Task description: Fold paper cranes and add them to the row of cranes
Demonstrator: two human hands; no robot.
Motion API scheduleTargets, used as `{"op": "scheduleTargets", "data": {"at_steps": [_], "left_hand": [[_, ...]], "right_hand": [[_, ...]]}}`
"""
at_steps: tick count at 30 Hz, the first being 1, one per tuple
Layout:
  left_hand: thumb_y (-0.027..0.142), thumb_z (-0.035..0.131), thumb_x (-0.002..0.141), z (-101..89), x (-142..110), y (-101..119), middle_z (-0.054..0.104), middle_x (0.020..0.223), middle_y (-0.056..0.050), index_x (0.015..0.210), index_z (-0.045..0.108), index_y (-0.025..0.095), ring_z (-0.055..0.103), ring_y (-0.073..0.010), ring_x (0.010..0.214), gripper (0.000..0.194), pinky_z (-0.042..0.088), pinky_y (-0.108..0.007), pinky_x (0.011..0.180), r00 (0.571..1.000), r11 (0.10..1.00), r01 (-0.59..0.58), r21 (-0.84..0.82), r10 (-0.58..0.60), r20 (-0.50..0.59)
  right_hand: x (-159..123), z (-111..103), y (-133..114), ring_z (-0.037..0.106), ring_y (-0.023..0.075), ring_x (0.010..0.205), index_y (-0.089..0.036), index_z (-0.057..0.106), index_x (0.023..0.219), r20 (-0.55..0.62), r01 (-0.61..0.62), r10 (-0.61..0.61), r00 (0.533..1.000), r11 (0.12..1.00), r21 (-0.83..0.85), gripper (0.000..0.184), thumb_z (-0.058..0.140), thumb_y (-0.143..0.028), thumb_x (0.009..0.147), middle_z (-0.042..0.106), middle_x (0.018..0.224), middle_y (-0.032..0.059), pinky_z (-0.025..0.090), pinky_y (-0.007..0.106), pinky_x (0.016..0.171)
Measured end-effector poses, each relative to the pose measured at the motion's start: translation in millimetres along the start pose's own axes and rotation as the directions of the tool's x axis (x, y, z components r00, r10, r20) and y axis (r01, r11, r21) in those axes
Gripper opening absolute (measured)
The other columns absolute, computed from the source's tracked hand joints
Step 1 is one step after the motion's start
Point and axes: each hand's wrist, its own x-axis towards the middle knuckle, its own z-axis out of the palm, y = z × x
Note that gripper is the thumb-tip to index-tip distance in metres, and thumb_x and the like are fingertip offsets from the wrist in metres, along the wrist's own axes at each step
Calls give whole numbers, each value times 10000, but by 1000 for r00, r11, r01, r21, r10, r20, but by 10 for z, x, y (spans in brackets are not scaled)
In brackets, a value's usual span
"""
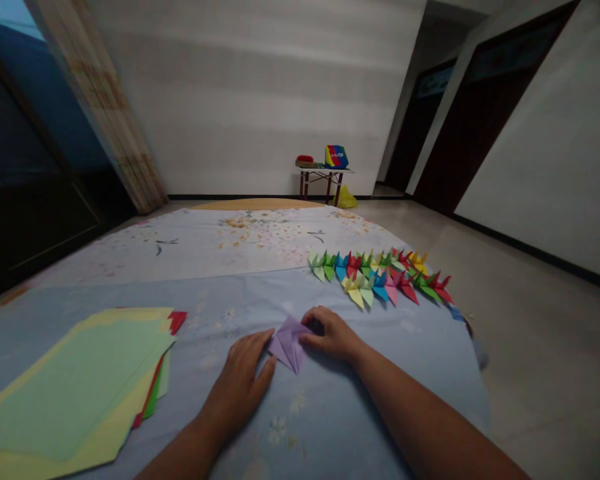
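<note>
Purple paper (289, 341): R fingers (312, 342) pinch rt edge, L fingers (264, 337) loose @lft; cranes (380, 287) apart.

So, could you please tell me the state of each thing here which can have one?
Purple paper: folded, on the tablecloth
Left hand: open, at the paper's left edge
Right hand: curled, at the paper's right edge
Loose sheets: flat, unevenly stacked
Folded paper figures: close together in rows
Tablecloth: spread out
Curtain: hanging in folds

Dim light is greying the back wall (250, 100) at upper centre, soft shadow is edging the right forearm (420, 407) at lower right, and wide-angle distortion is slanting the larger door (480, 113) at upper right.
</note>
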Motion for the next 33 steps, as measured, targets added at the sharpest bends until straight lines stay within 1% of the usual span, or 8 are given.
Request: {"op": "scheduleTargets", "data": {"at_steps": [5, 9, 16, 20, 23, 27, 30, 33], "left_hand": [[329, 451, 853, 18, -101, 20, 552, 1202, -91, 1237, 456, 225, 480, -242, 1129, 398, 375, -450, 975, 999, 996, -41, 85, 40, 14], [339, 457, 851, -27, -77, 51, 568, 1190, -83, 1224, 473, 231, 500, -236, 1114, 389, 390, -445, 962, 1000, 996, 2, 85, -4, 20], [351, 417, 862, -30, 333, 221, 609, 1118, -96, 1130, 537, 160, 559, -208, 1045, 349, 444, -390, 902, 978, 961, 206, -184, -211, -6], [347, 425, 859, 100, 402, 273, 631, 1045, -83, 1076, 566, 169, 596, -195, 945, 314, 469, -358, 843, 976, 919, 188, -346, -215, -40], [369, 452, 838, 125, 392, 227, 627, 1034, -89, 1104, 551, 152, 602, -196, 896, 357, 473, -348, 808, 959, 856, 236, -460, -281, -31], [397, 519, 781, 37, 412, 123, 634, 1034, -88, 1132, 536, 135, 599, -206, 901, 439, 466, -318, 786, 928, 701, 312, -641, -368, 48], [393, 556, 753, -24, 445, 74, 672, 906, -54, 982, 619, 147, 606, -200, 833, 342, 458, -284, 744, 930, 621, 340, -706, -331, 156], [383, 582, 734, -27, 461, 57, 655, 729, -20, 838, 645, 145, 587, -172, 695, 268, 441, -253, 653, 919, 593, 374, -713, -338, 201]], "right_hand": [[-47, -15, 27, 486, 103, 671, -166, 592, 831, 1, -57, 58, 998, 980, 190, 166, 653, -238, 695, 556, 729, -20, 389, 216, 621], [-75, -20, 66, 464, 90, 632, -160, 587, 860, 4, -108, 113, 994, 940, 324, 195, 648, -236, 691, 544, 697, -32, 374, 208, 589], [-87, -53, 100, 395, 68, 546, -161, 566, 876, -11, -171, 206, 978, 837, 520, 271, 669, -290, 661, 449, 609, -69, 323, 199, 527], [-48, -64, 100, 428, 68, 535, -161, 552, 854, 16, -210, 259, 966, 743, 636, 323, 700, -334, 625, 472, 605, -68, 338, 208, 534], [55, -39, 71, 461, 74, 525, -161, 558, 866, 84, -253, 277, 957, 657, 711, 410, 746, -371, 568, 504, 602, -62, 358, 221, 546], [188, 72, -1, 504, 85, 530, -143, 583, 891, 196, -310, 253, 947, 568, 763, 482, 779, -396, 531, 573, 630, -28, 371, 227, 548], [199, 152, -42, 526, 88, 556, -132, 597, 872, 221, -325, 248, 943, 559, 763, 459, 779, -393, 542, 605, 667, -13, 386, 229, 576], [160, 161, -57, 534, 90, 589, -134, 606, 829, 208, -313, 239, 948, 599, 737, 391, 764, -384, 573, 619, 700, -8, 391, 225, 593]]}}
